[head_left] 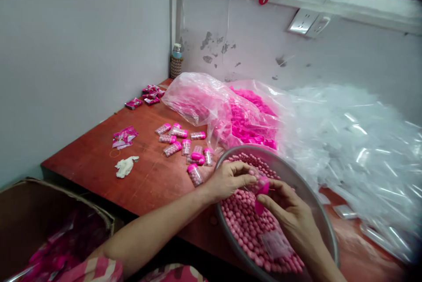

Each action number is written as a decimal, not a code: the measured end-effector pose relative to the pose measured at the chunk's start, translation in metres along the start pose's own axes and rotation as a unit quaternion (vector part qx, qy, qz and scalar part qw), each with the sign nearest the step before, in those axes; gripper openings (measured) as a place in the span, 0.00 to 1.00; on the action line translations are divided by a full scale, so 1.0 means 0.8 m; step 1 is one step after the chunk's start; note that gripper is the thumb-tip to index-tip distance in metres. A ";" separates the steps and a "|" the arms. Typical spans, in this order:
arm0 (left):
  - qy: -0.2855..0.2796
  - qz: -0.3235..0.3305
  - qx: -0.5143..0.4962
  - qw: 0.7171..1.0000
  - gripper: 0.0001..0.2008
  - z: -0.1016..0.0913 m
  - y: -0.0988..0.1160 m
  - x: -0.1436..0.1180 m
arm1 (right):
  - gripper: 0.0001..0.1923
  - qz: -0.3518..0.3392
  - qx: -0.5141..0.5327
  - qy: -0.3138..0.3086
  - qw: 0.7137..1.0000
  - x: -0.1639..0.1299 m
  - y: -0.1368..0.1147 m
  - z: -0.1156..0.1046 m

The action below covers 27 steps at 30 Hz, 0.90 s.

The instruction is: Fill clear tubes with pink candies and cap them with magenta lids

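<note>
Jar in L hand, pink lid in R hand, both pinched near-closed, over bowl, 4-5 o'clock; prob. capping, needs firm press.

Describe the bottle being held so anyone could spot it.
On the red table, find the grey basin of pink beads. Above the beads, the left hand and right hand hold a small clear bottle with a pink top. Unlike similar bottles on the table left of the basin, it is held aloft.
</note>
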<state>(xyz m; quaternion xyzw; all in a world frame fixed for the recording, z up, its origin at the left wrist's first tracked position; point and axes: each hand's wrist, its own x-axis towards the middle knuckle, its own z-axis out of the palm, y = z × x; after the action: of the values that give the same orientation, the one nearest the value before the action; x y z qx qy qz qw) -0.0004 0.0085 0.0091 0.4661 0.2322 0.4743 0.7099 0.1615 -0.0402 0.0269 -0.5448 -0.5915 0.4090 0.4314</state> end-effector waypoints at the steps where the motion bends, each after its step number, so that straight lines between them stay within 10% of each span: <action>1: -0.002 -0.002 -0.005 1.000 0.14 0.000 0.000 0.000 | 0.13 -0.001 -0.010 0.009 1.000 0.001 -0.001 -0.001; 7: -0.005 -0.032 -0.051 0.998 0.17 0.002 0.003 -0.001 | 0.21 0.012 -0.002 0.012 1.000 0.009 0.009 -0.009; 15: 0.034 -0.049 -0.064 0.996 0.17 0.004 0.004 0.001 | 0.13 -0.171 -0.268 0.063 0.946 0.002 0.006 0.002; 27: -0.015 0.100 0.256 0.961 0.13 0.004 0.004 -0.009 | 0.15 -0.256 -0.319 -0.100 0.907 0.028 -0.041 -0.039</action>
<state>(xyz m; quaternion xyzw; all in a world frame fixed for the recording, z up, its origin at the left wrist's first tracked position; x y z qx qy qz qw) -0.0025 0.0010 0.0129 0.6604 0.2875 0.4606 0.5186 0.1811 -0.0199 0.0684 -0.4394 -0.8496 0.1259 0.2631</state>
